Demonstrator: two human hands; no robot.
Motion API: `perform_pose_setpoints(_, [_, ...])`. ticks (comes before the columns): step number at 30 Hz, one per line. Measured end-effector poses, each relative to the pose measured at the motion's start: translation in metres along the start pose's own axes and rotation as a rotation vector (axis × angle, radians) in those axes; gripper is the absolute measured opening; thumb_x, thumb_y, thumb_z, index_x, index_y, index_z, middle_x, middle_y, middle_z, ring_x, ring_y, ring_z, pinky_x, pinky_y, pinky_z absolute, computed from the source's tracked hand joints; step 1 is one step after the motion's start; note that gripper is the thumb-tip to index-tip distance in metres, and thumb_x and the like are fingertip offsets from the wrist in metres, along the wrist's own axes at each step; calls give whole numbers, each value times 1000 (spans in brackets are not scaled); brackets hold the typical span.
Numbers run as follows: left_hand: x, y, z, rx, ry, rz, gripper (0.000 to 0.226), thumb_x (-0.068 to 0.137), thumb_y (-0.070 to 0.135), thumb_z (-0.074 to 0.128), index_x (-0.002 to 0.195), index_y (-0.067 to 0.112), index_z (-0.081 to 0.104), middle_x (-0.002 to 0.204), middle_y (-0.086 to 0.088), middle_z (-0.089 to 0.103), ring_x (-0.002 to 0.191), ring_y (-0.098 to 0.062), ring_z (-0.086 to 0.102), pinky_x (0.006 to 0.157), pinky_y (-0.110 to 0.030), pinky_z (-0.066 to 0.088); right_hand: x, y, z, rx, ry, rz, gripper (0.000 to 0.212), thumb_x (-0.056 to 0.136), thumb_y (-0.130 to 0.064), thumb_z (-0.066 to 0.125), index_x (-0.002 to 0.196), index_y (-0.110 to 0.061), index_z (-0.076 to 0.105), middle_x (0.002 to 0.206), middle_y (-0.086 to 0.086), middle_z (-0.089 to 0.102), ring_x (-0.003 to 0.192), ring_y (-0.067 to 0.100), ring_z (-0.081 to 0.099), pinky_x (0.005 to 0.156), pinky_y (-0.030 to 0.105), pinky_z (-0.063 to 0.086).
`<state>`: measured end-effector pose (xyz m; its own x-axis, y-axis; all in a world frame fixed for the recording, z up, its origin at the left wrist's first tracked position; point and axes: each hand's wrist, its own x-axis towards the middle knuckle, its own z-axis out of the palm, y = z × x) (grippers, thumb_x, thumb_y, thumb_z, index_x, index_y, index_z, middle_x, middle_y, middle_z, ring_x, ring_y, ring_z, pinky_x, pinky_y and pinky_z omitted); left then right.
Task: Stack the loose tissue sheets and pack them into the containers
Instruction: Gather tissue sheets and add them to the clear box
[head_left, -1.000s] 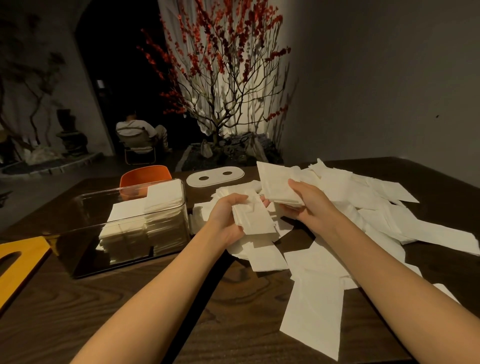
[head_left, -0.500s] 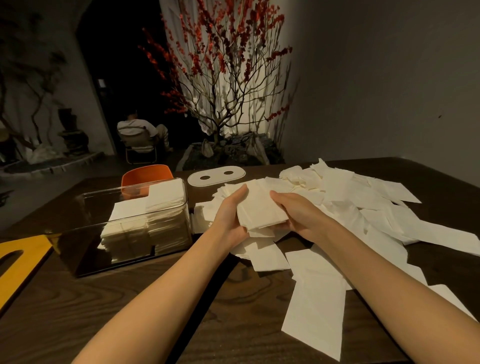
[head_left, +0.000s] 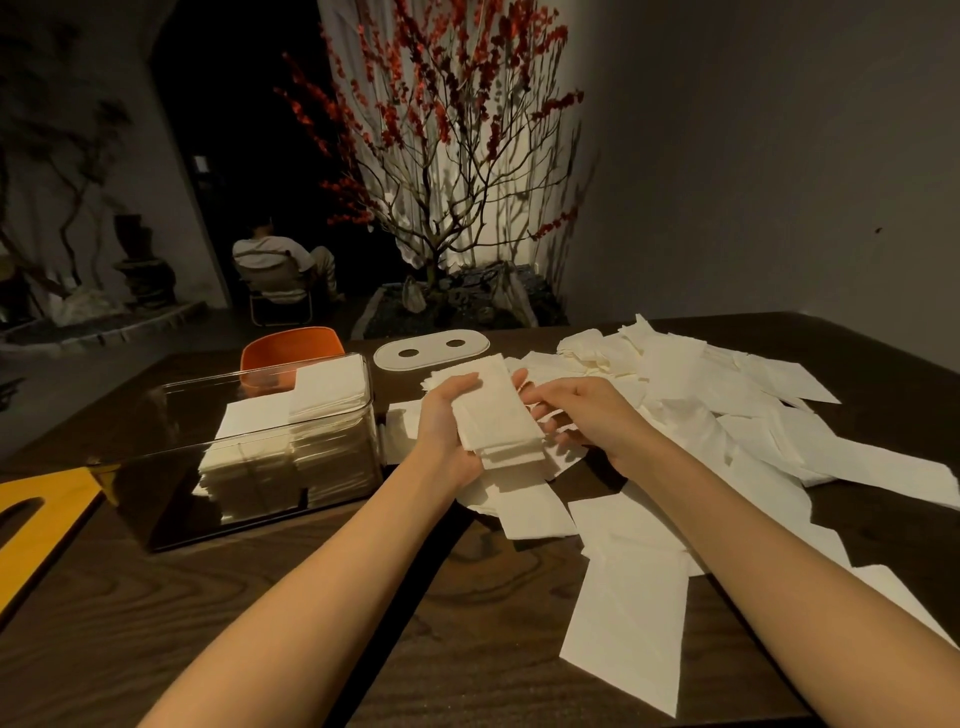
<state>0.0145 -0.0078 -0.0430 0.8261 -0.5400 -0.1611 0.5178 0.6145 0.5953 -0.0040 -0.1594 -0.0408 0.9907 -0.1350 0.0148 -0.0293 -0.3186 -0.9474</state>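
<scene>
Left hand: the left hand (head_left: 447, 426) is cradling a small stack of tissue sheets (head_left: 496, 410) above the table, thumb curling over the near left edge, fingers hidden beneath.
Right hand: the right hand (head_left: 582, 415) is sitting against the stack's right edge with fingers loosely bent, seemingly touching the edge; a firm pinch cannot be confirmed.
Loose sheets: the loose tissue pile (head_left: 691, 410) is sprawling over the right half of the wooden table (head_left: 260, 623), with more sheets lying under and in front of the hands.
Container: the clear plastic box (head_left: 249, 457) is standing just left of the hands, already holding two packed stacks at its right end.
Handling: the sheets are looking very light, soft and floppy, likely sliding apart easily; holding flat from below with a thumb on top, and squaring by the long edges, is seeming safest.
Risk: a loose hold is probably letting the lower sheets, already peeking out at the near end, slip free.
</scene>
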Motion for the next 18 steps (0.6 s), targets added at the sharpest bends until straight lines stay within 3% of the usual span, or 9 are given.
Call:
perform_pose_setpoints(4, [3, 9, -5, -81, 32, 85, 33, 91, 29, 47, 111, 4, 51, 113, -16, 61, 98, -27, 60, 94, -43, 43, 9, 11, -9, -374, 50, -157, 16, 96, -18, 55, 103, -22, 69, 101, -4, 63, 85, 11, 59, 72, 21, 50])
perform_pose_setpoints(7, [4, 11, -8, -32, 63, 88, 31, 89, 27, 50, 107, 2, 51, 99, -13, 59, 82, -21, 56, 82, -37, 46, 16, 18, -17, -600, 23, -201, 25, 94, -18, 59, 118, -23, 65, 113, -2, 61, 93, 11, 56, 77, 19, 49])
perform_pose_setpoints(10, [6, 9, -10, 59, 76, 37, 33, 82, 22, 53, 108, 3, 50, 92, -10, 57, 75, -17, 52, 76, -33, 44, 20, 25, -19, -778, 67, -228, 36, 90, -16, 62, 125, -24, 61, 127, 3, 57, 110, 17, 55, 91, 29, 51])
perform_pose_setpoints(15, [14, 5, -12, 172, 149, -51, 27, 80, 22, 53, 100, 4, 54, 82, -9, 53, 69, -14, 49, 73, -29, 42, 19, 28, -19, -999, -14, -289, 47, 92, -21, 60, 137, -25, 50, 146, 2, 40, 133, 21, 34, 107, 37, 35])
perform_pose_setpoints(18, [13, 8, -10, 124, 143, -14, 28, 79, 22, 51, 101, 5, 52, 86, -9, 55, 69, -15, 49, 72, -30, 42, 20, 26, -15, -976, -136, -320, 52, 92, -25, 59, 141, -30, 44, 153, -4, 32, 138, 18, 26, 113, 41, 27])
